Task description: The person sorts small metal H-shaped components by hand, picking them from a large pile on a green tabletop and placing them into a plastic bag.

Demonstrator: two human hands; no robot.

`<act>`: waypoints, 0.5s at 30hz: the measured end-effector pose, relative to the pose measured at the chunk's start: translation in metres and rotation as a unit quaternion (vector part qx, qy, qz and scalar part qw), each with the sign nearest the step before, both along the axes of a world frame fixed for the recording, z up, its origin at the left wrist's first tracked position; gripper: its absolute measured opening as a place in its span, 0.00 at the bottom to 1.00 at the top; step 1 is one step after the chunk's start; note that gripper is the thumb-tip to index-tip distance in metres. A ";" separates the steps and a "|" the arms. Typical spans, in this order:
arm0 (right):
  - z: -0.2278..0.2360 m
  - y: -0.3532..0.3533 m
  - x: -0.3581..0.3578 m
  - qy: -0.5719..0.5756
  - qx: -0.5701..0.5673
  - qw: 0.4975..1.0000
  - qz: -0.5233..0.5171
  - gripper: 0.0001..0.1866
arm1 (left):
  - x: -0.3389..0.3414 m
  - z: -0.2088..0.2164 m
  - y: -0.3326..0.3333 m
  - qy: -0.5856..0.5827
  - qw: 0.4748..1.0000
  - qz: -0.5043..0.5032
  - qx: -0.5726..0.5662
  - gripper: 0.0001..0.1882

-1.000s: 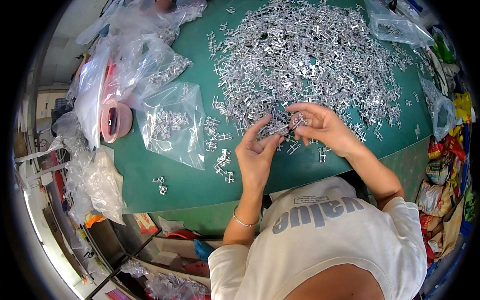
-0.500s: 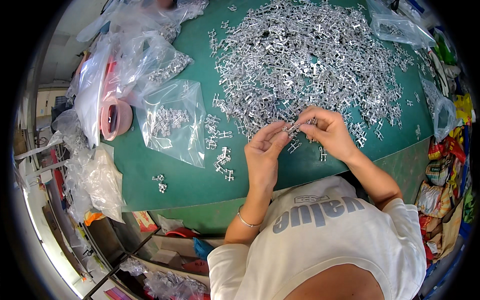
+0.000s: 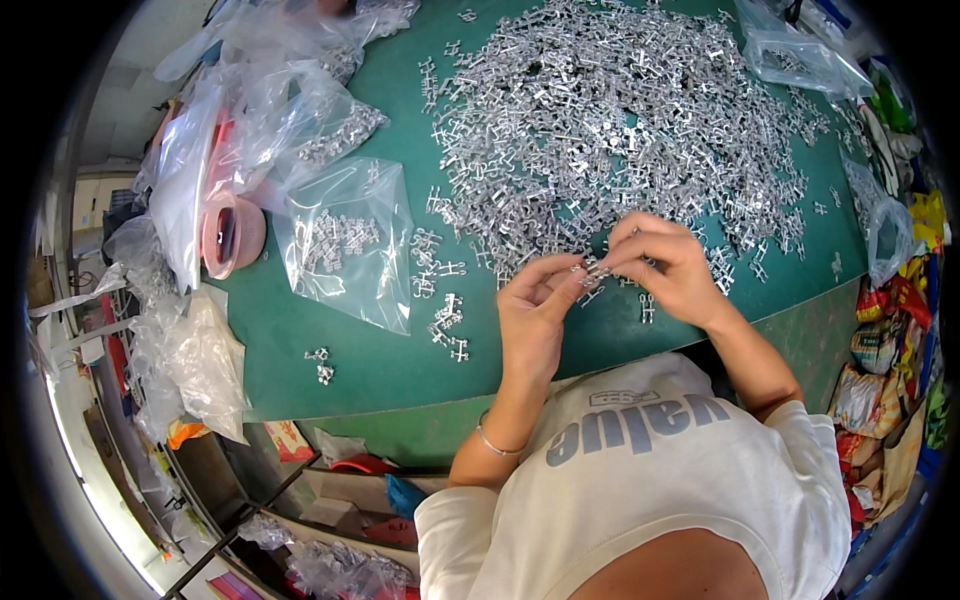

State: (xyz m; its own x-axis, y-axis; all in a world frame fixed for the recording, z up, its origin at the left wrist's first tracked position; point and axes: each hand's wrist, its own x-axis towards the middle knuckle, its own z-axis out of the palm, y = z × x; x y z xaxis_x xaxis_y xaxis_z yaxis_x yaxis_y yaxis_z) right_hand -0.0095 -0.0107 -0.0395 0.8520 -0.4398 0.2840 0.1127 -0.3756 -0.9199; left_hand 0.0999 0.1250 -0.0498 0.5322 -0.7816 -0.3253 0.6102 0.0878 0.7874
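Note:
My left hand (image 3: 535,315) and my right hand (image 3: 665,265) meet fingertip to fingertip over the green table (image 3: 300,350). Together they pinch a small silver metal part (image 3: 592,270) between them. Just beyond the hands spreads a large heap of the same silver metal parts (image 3: 620,110). A few small clusters of sorted parts (image 3: 445,320) lie to the left of my left hand. One loose part (image 3: 646,307) rests under my right wrist.
A clear plastic bag (image 3: 345,245) holding some parts lies left of the hands, with more crumpled bags (image 3: 290,110) behind it. A pink tape roll (image 3: 230,232) stands at the table's left edge. Another clear bag (image 3: 800,60) sits far right.
Both hands have lifted slightly off the heap and drawn together; the fingers now pinch one part between them instead of picking among the pile.

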 end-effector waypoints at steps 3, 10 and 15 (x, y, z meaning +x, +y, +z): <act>0.006 -0.009 0.000 0.086 0.259 0.961 0.046 0.04 | 0.000 0.003 0.001 -0.060 0.998 -0.010 0.016 0.08; 0.000 -0.018 0.000 0.090 0.340 0.934 0.061 0.03 | -0.001 0.015 0.001 -0.182 0.983 -0.009 -0.002 0.07; 0.002 -0.011 0.002 -0.021 0.243 0.966 0.091 0.03 | -0.007 0.017 -0.001 -0.119 0.993 0.025 -0.004 0.08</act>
